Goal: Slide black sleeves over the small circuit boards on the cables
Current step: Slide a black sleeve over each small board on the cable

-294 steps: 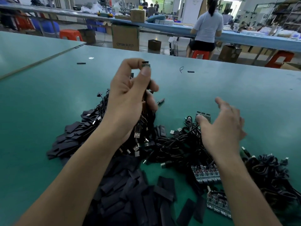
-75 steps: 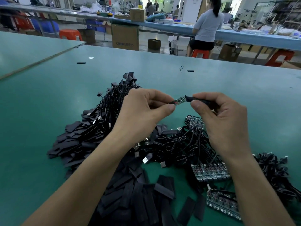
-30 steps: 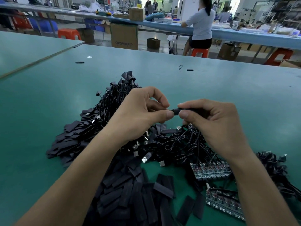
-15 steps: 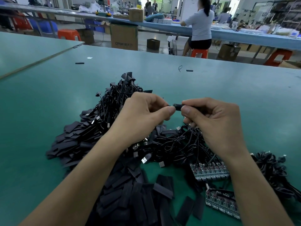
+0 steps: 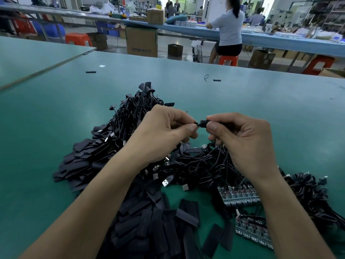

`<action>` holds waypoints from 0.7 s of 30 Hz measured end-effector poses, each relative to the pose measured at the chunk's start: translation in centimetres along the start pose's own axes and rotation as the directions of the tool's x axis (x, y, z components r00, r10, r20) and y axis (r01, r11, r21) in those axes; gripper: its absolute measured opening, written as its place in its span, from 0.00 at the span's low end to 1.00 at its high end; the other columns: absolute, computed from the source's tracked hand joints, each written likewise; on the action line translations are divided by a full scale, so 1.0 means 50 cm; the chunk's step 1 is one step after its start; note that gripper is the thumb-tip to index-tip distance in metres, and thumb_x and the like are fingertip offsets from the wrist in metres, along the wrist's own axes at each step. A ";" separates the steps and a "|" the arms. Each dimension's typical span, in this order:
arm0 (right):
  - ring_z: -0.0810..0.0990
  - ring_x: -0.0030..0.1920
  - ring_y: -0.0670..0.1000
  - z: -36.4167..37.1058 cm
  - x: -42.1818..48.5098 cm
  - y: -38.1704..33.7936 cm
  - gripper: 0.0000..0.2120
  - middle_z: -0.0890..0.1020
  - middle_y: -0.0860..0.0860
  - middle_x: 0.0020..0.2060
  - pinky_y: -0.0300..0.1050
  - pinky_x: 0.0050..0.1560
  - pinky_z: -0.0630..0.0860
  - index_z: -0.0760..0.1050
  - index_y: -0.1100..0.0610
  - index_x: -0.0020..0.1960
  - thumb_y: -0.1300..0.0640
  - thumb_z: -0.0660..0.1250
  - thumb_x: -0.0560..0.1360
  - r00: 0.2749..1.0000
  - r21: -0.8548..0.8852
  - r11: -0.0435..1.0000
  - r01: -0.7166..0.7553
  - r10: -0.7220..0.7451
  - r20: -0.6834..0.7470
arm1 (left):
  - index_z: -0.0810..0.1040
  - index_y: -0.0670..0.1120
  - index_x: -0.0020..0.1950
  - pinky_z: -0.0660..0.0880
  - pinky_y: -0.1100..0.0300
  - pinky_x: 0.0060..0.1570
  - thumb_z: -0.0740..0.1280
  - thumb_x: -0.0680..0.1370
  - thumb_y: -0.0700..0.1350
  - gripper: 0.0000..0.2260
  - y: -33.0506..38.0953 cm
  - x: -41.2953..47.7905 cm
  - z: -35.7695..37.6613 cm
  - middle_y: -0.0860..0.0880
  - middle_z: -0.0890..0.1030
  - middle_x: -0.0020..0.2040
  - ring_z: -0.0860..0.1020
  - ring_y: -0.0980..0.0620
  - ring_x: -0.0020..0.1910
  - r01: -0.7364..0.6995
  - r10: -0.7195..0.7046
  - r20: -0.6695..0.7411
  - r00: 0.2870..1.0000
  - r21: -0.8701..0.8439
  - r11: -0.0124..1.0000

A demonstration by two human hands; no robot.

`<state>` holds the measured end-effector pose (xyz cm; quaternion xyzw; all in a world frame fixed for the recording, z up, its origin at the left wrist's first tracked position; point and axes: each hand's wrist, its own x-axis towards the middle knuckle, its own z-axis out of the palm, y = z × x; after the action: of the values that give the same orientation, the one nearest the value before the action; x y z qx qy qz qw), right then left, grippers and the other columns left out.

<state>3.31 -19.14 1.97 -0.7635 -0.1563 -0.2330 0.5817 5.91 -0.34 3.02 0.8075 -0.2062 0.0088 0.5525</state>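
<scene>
Above cable pile [image 5: 196,165], black sleeve [image 5: 203,124] between left hand [image 5: 164,133] and right hand [image 5: 242,141]

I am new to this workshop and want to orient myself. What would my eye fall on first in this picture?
The left hand and right hand, at the centre, pinch one small black sleeve from both ends. Under them a tangled pile of black cables lies on the green table, with loose flat sleeves nearest the camera and circuit board panels at lower right.
</scene>
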 end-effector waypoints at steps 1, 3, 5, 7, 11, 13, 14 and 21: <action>0.84 0.34 0.46 -0.001 0.000 0.000 0.08 0.86 0.45 0.36 0.35 0.36 0.77 0.84 0.44 0.45 0.58 0.75 0.73 1.000 0.010 1.000 -0.005 0.005 0.002 | 0.85 0.47 0.47 0.79 0.65 0.42 0.71 0.79 0.42 0.03 0.001 -0.001 0.000 0.54 0.86 0.39 0.84 0.57 0.38 -0.005 0.006 -0.003 1.000 0.014 1.000; 0.84 0.34 0.47 -0.003 0.001 -0.001 0.10 0.86 0.46 0.36 0.35 0.35 0.77 0.84 0.45 0.45 0.60 0.75 0.73 1.000 0.027 1.000 -0.006 0.006 0.008 | 0.85 0.48 0.46 0.80 0.63 0.42 0.71 0.79 0.43 0.03 0.002 -0.001 0.001 0.55 0.86 0.39 0.84 0.57 0.38 -0.021 0.021 -0.012 1.000 0.057 0.998; 0.84 0.34 0.47 -0.003 0.001 -0.003 0.11 0.86 0.46 0.37 0.35 0.36 0.77 0.84 0.45 0.46 0.61 0.76 0.72 1.000 0.031 0.999 -0.008 0.007 0.020 | 0.85 0.48 0.45 0.80 0.63 0.41 0.71 0.78 0.44 0.04 0.003 -0.001 0.001 0.56 0.86 0.38 0.84 0.59 0.38 -0.038 0.040 -0.015 0.999 0.098 0.994; 0.85 0.34 0.47 -0.004 -0.001 -0.006 0.11 0.87 0.45 0.37 0.34 0.38 0.78 0.84 0.45 0.46 0.61 0.76 0.72 0.999 0.017 1.000 -0.012 0.011 0.044 | 0.85 0.48 0.45 0.79 0.66 0.41 0.72 0.78 0.43 0.04 0.004 -0.002 0.001 0.56 0.86 0.37 0.84 0.59 0.37 -0.044 0.046 -0.008 0.999 0.113 0.993; 0.85 0.35 0.46 -0.003 -0.002 -0.012 0.12 0.87 0.44 0.38 0.34 0.40 0.78 0.84 0.46 0.48 0.62 0.76 0.71 0.998 -0.041 0.999 -0.008 0.010 0.059 | 0.86 0.48 0.46 0.79 0.66 0.40 0.71 0.79 0.44 0.05 0.005 -0.002 0.004 0.56 0.86 0.38 0.83 0.60 0.37 -0.030 0.029 0.004 1.000 0.142 0.989; 0.84 0.35 0.46 0.001 -0.001 -0.014 0.12 0.87 0.44 0.38 0.36 0.40 0.78 0.84 0.46 0.49 0.62 0.76 0.71 0.999 -0.044 0.999 -0.007 0.008 0.037 | 0.86 0.48 0.46 0.80 0.64 0.40 0.70 0.80 0.44 0.06 0.005 -0.002 0.005 0.57 0.86 0.38 0.83 0.60 0.37 -0.019 0.018 0.004 1.000 0.147 0.989; 0.84 0.35 0.46 0.004 -0.002 -0.014 0.13 0.87 0.45 0.38 0.37 0.40 0.79 0.83 0.45 0.50 0.61 0.76 0.72 1.000 -0.034 0.999 -0.012 0.013 0.014 | 0.86 0.49 0.46 0.80 0.64 0.40 0.69 0.80 0.45 0.06 0.006 -0.002 0.006 0.57 0.86 0.38 0.83 0.60 0.37 -0.018 0.018 0.004 1.000 0.147 0.989; 0.85 0.35 0.45 0.021 -0.005 -0.017 0.15 0.86 0.44 0.36 0.34 0.37 0.78 0.79 0.45 0.51 0.59 0.78 0.70 0.977 0.035 0.998 -0.052 0.058 -0.203 | 0.86 0.50 0.44 0.77 0.67 0.36 0.70 0.80 0.47 0.07 0.009 -0.005 0.011 0.58 0.85 0.37 0.83 0.60 0.36 -0.027 0.029 -0.009 1.000 0.155 0.988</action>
<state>2.82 -17.89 2.31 -0.7310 -0.0778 -0.2915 0.6120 5.42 -0.90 3.14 0.8450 -0.2131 0.0371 0.4891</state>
